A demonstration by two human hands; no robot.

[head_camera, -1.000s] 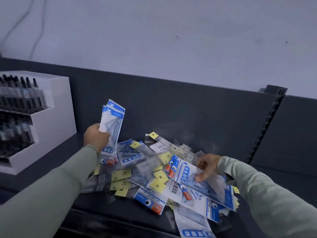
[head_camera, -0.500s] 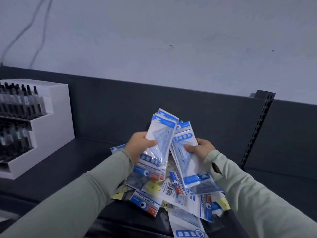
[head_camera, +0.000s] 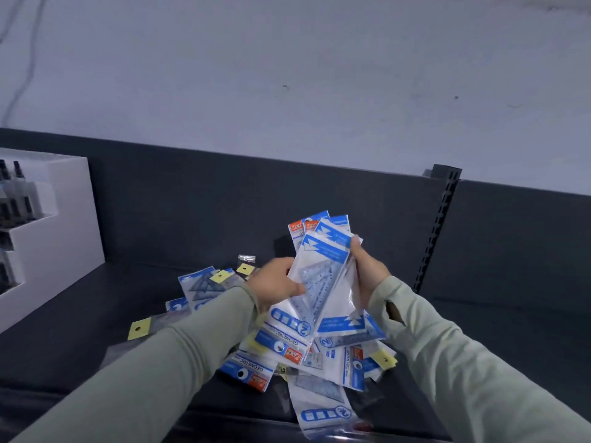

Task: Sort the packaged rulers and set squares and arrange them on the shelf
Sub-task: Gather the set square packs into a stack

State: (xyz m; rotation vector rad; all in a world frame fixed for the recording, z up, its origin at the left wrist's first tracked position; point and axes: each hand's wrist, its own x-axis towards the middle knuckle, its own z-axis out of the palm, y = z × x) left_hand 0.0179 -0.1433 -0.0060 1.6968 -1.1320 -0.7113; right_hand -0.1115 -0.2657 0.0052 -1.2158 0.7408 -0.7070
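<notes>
Both hands hold one upright stack of packaged set squares (head_camera: pixel 323 276), white and blue packs with clear fronts, above the dark shelf. My left hand (head_camera: pixel 278 284) grips the stack's left edge with the thumb across the front. My right hand (head_camera: pixel 367 270) grips its right edge. Under the hands lies a loose pile of packaged rulers and set squares (head_camera: pixel 300 356), some with yellow hang tabs, some face down. One pack (head_camera: pixel 323 407) lies near the shelf's front edge.
A white stepped display stand (head_camera: pixel 60 225) with dark bottles stands at the left on the dark shelf (head_camera: pixel 96 330). The shelf's dark back panel (head_camera: pixel 208 203) rises behind the pile. A slotted black upright (head_camera: pixel 438 225) stands at the right.
My two hands have come together: the pack from my right hand now lies against the stack from my left hand, forming one stack. The view has shifted left to right slightly.
</notes>
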